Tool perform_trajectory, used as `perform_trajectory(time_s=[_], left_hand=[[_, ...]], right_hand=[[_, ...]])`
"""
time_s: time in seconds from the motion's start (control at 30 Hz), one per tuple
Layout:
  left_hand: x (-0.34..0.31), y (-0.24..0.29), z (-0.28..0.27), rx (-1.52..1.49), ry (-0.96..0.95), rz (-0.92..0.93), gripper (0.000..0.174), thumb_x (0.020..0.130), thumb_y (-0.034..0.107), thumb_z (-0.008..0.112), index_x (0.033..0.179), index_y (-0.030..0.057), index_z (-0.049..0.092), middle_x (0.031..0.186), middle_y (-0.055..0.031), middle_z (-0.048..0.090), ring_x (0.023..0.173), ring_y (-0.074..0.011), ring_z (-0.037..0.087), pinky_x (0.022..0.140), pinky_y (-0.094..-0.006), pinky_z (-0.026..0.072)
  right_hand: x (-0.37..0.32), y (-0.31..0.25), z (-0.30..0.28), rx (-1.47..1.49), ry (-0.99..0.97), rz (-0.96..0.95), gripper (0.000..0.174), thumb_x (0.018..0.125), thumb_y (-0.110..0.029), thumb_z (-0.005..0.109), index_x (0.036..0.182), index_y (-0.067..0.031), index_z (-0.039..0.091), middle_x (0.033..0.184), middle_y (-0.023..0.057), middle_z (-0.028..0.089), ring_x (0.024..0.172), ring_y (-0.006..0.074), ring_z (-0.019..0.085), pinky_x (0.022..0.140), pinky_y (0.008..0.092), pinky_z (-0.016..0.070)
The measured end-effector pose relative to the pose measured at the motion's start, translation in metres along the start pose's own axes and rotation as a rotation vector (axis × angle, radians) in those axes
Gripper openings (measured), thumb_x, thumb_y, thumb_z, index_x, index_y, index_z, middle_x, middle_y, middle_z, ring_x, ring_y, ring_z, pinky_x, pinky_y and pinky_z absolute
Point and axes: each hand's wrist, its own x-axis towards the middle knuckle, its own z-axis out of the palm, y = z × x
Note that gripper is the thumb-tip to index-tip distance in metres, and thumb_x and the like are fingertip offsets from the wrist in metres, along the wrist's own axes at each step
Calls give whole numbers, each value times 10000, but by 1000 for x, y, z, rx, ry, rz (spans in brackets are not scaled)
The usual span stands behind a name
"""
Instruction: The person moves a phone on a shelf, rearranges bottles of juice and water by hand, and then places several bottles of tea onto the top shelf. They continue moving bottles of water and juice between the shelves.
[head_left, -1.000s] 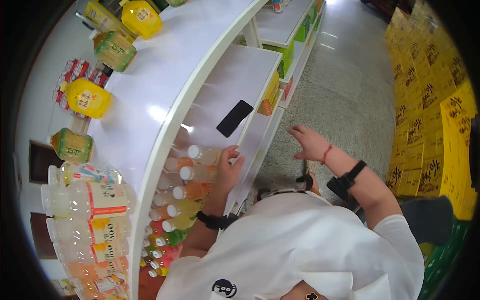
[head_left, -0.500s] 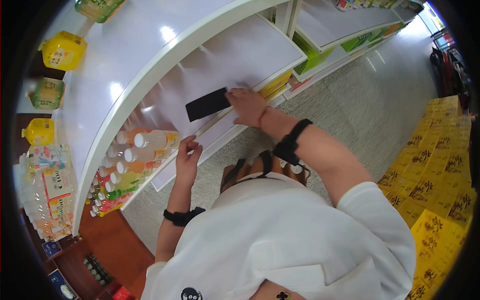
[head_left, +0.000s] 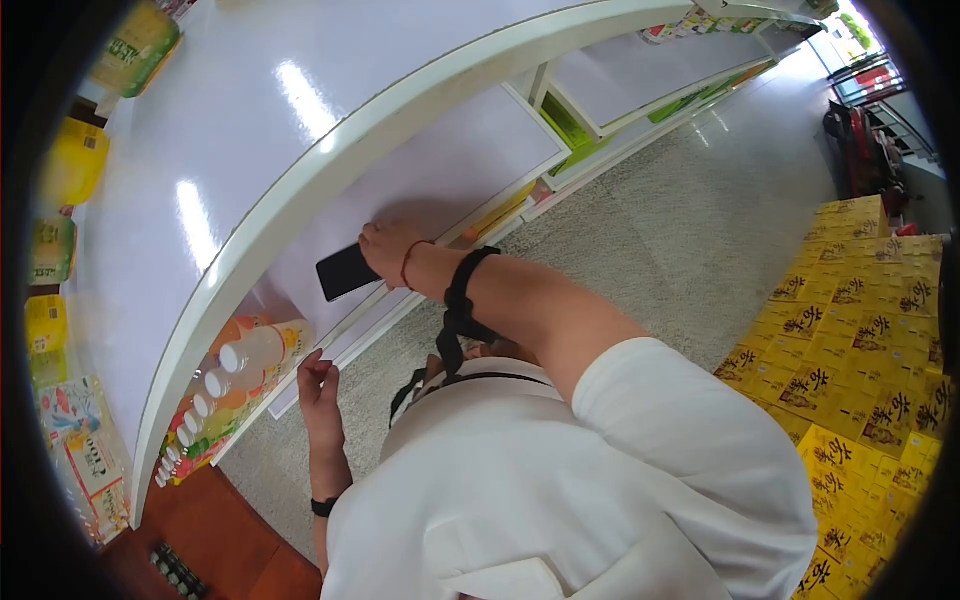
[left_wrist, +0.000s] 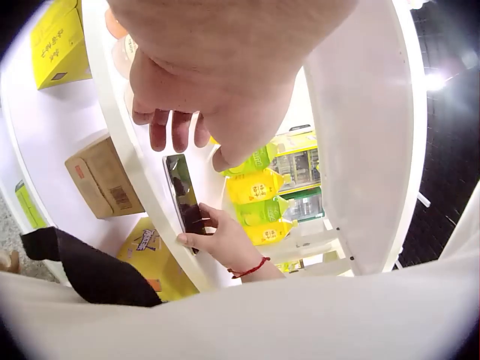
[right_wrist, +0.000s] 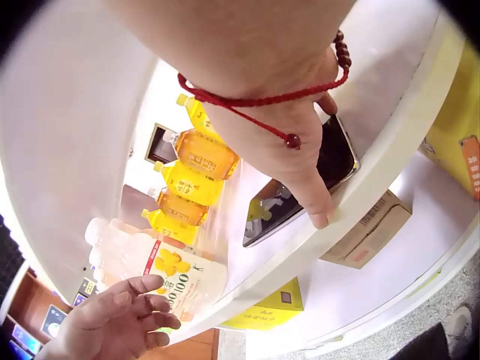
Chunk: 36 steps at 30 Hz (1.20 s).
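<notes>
Fingers (left_wrist: pixel 208 211) and thumb (right_wrist: pixel 313 196) of the right hand (head_left: pixel 393 252) are being clamped across the black phone (head_left: pixel 343 273), which is being supported by a white shelf (head_left: pixel 465 155), close to its front edge. The left hand (head_left: pixel 320 395) is being held apart from the phone; its fingers are being held loosely bent, and nothing is being grasped by them. The step in hand seems to be the gripping of the phone; for the next move, a firm pinch is probably being called for before the phone's weight is taken, since it is being borne so near the edge.

Just past the left hand, pale drink bottles (right_wrist: pixel 135 251) are being displayed in a group; on one label (right_wrist: pixel 178 274) "100" is being shown beside yellow fruit. Below the phone, a cardboard box (right_wrist: pixel 367 229) is being carried by a lower tier, its print too small to be read. Beyond the phone, yellow and amber bottles (right_wrist: pixel 193 181) are being displayed in a row, their wording unclear. Across the floor, yellow cartons (head_left: pixel 835 310) are being presented in a stack, bold dark Chinese characters being repeated over them.
</notes>
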Motion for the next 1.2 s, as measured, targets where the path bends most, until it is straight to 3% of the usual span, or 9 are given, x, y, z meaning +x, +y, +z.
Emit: perform_trajectory(time_s=[0.33, 0.5, 0.6, 0.8, 1.03, 1.2], left_hand=[[15, 18, 13, 52, -49, -4, 337, 880, 69, 560, 1208, 27, 497, 999, -26, 498, 966, -130, 467, 918, -280, 370], [19, 32, 40, 86, -25, -24, 333, 889, 83, 556, 1212, 29, 496, 996, -25, 493, 970, -131, 463, 926, -285, 366], [12, 44, 63, 97, 19, -47, 324, 899, 88, 547, 1213, 30, 496, 999, -25, 489, 974, -131, 461, 934, -286, 360], [-6, 59, 134, 25, 110, -108, 309, 912, 96, 535, 1214, 41, 500, 1005, -26, 487, 985, -133, 464, 943, -282, 356], [-31, 70, 216, -12, 218, -160, 314, 915, 130, 542, 1219, 60, 508, 1065, -47, 517, 1041, -158, 478, 960, -301, 356], [-63, 70, 245, 7, 315, -216, 327, 910, 185, 563, 1222, 97, 518, 1087, -53, 523, 1067, -175, 479, 974, -336, 351]], right_hand=[[-3, 8, 6, 48, 57, -60, 686, 605, -282, 821, 1145, 48, 555, 1149, 132, 521, 1084, 281, 520, 875, 377, 474], [3, 23, 7, 58, 40, -94, 469, 635, -187, 746, 1020, 52, 626, 1085, 182, 538, 1042, 301, 526, 844, 383, 492], [-5, 38, 4, 5, 32, -146, 463, 625, -214, 735, 993, 49, 640, 1085, 206, 534, 1021, 310, 525, 841, 378, 488], [-37, 112, -7, 20, 39, -225, 547, 542, -335, 770, 945, 20, 668, 993, 170, 589, 973, 290, 537, 851, 370, 450], [-112, 239, -15, 81, 53, -297, 543, 515, -361, 773, 892, 14, 659, 954, 163, 593, 954, 303, 542, 850, 381, 443], [-174, 326, -19, 223, 154, -106, 664, 509, -283, 798, 1078, -17, 581, 1057, 174, 518, 1006, 346, 516, 921, 410, 435]])
